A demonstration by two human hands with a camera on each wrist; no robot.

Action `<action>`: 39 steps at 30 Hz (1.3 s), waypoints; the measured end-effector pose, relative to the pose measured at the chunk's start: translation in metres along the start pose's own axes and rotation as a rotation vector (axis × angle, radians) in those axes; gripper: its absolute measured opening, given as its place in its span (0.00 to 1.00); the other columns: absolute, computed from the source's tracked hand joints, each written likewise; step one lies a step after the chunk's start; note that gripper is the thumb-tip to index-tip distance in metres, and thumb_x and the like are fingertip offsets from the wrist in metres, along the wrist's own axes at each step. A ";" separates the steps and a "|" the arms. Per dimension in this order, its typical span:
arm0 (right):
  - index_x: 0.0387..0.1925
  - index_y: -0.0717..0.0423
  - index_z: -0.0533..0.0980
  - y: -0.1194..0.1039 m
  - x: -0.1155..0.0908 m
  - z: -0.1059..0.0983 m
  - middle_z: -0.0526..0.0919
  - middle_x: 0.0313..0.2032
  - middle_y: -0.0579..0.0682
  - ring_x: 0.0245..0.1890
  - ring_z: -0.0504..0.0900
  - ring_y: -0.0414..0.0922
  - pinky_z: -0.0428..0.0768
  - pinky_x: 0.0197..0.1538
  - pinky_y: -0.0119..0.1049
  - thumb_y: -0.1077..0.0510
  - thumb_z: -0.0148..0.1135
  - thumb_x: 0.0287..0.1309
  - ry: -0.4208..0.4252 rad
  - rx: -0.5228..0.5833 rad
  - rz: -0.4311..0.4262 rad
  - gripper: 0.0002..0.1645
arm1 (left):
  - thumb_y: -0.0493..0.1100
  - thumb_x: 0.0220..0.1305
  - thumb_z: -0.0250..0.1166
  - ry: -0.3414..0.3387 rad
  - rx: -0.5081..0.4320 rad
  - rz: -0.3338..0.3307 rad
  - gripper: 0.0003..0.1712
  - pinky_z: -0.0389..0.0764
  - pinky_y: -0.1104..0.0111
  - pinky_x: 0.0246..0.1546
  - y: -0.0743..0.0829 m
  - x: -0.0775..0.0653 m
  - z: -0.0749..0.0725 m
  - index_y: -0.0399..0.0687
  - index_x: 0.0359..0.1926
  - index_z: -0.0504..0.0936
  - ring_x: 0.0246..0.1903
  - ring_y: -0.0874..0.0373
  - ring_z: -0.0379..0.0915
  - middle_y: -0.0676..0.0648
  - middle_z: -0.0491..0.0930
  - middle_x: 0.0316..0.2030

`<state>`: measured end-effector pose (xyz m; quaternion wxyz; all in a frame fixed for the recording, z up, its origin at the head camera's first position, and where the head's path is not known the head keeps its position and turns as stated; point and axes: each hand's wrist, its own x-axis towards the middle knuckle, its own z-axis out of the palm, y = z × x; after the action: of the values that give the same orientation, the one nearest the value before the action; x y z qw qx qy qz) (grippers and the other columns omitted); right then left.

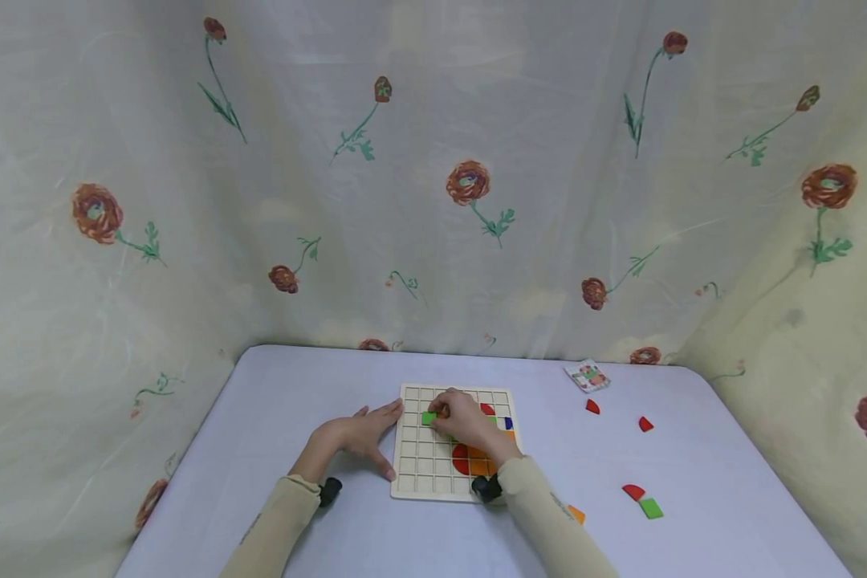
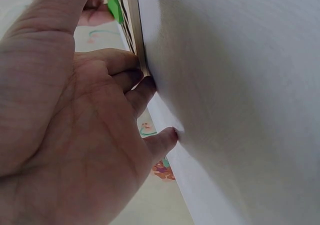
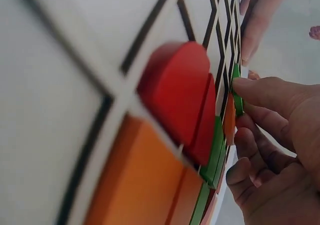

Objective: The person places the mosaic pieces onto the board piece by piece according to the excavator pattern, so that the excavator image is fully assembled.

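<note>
A pale grid board lies on the table with red, orange, green and blue pieces set in cells on its right part. My right hand reaches over the board and pinches a green square tile between thumb and fingers, at a cell in the upper left part. In the right wrist view the tile stands tilted beside an orange piece. Nearer the camera sit red pieces. With fingers spread, my left hand touches the board's left edge; its fingertips meet the side and table.
To the right lie red quarter-circles, a green tile and an orange piece partly hidden by the right sleeve. A printed pattern card is at the back right. Flowered curtains surround the white table.
</note>
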<state>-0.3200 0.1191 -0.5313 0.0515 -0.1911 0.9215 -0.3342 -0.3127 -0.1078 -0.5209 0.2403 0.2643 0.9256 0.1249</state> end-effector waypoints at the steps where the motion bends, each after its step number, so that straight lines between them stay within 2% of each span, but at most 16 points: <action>1: 0.42 0.56 0.82 0.000 0.001 0.001 0.78 0.37 0.48 0.32 0.72 0.41 0.75 0.36 0.31 0.61 0.67 0.56 -0.004 0.002 0.002 0.10 | 0.67 0.41 0.75 -0.001 -0.002 0.000 0.71 0.43 0.50 0.75 0.000 0.000 0.000 0.45 0.76 0.45 0.76 0.54 0.36 0.48 0.39 0.77; 6: 0.41 0.53 0.82 0.002 0.007 0.003 0.78 0.38 0.46 0.32 0.73 0.40 0.75 0.36 0.30 0.59 0.67 0.57 -0.023 -0.006 0.021 0.09 | 0.67 0.41 0.75 0.002 -0.005 0.000 0.71 0.44 0.49 0.75 -0.001 0.000 0.001 0.45 0.76 0.44 0.76 0.54 0.36 0.48 0.39 0.77; 15: 0.42 0.53 0.82 0.003 0.010 -0.001 0.80 0.38 0.46 0.33 0.74 0.41 0.76 0.38 0.33 0.57 0.68 0.57 -0.041 0.007 0.073 0.10 | 0.67 0.40 0.75 -0.001 0.000 -0.010 0.71 0.43 0.50 0.75 0.001 0.001 0.000 0.45 0.76 0.44 0.76 0.55 0.37 0.48 0.39 0.77; 24: 0.40 0.55 0.81 0.001 0.013 -0.001 0.80 0.39 0.48 0.32 0.75 0.41 0.77 0.37 0.32 0.59 0.68 0.56 -0.055 -0.025 0.043 0.09 | 0.67 0.40 0.75 0.000 0.003 -0.014 0.72 0.43 0.50 0.75 0.000 0.002 0.001 0.46 0.76 0.44 0.76 0.55 0.37 0.49 0.39 0.77; 33: 0.40 0.54 0.83 0.002 0.011 -0.002 0.81 0.36 0.46 0.35 0.74 0.40 0.77 0.41 0.34 0.58 0.68 0.56 -0.071 -0.055 -0.032 0.09 | 0.68 0.39 0.75 0.004 0.000 -0.020 0.72 0.43 0.50 0.75 -0.001 0.003 0.000 0.47 0.77 0.44 0.76 0.55 0.37 0.49 0.39 0.77; 39: 0.41 0.53 0.82 0.003 0.012 -0.001 0.81 0.37 0.46 0.35 0.75 0.40 0.77 0.42 0.34 0.58 0.67 0.57 -0.073 -0.027 -0.012 0.09 | 0.68 0.40 0.75 0.001 -0.005 -0.009 0.72 0.43 0.50 0.75 -0.001 0.001 0.000 0.46 0.76 0.44 0.76 0.55 0.37 0.48 0.39 0.77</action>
<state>-0.3319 0.1173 -0.5326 0.0805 -0.2094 0.9223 -0.3148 -0.3143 -0.1080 -0.5217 0.2409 0.2597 0.9266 0.1263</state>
